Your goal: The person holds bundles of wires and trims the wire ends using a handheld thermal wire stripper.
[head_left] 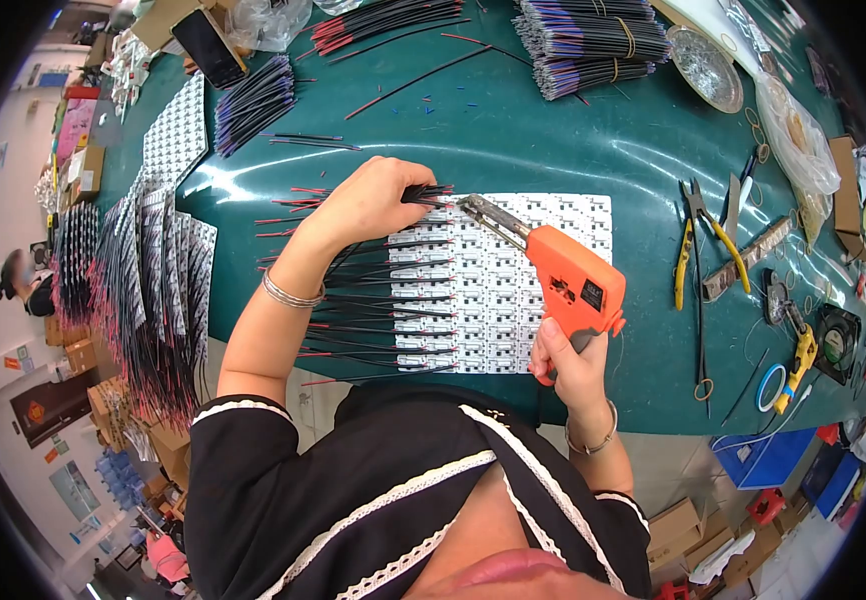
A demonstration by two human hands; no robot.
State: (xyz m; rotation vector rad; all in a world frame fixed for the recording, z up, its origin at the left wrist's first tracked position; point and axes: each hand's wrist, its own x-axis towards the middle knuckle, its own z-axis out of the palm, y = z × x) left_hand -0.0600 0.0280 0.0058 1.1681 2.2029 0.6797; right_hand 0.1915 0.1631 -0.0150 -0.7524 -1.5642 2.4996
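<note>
My right hand (575, 368) is wrapped round the grip of an orange soldering gun (578, 272). The gun's metal tip reaches the upper left part of a white circuit board panel (528, 290), close to my left fingers. With its fingers closed, my left hand (378, 195) holds a small bunch of black wires (421, 193) at the panel's top left corner. Below that hand, several rows of black wires with red ends (348, 310) stick out leftward from the panel. I cannot tell whether the tip touches a wire.
Wired panels (148, 270) hang over the table's left edge. Wire bundles (593, 45), a phone (210, 48) and a metal dish (705, 68) lie at the back. Yellow-handled pliers (710, 235), a small fan (837, 338) and a plastic bag (798, 140) are at the right.
</note>
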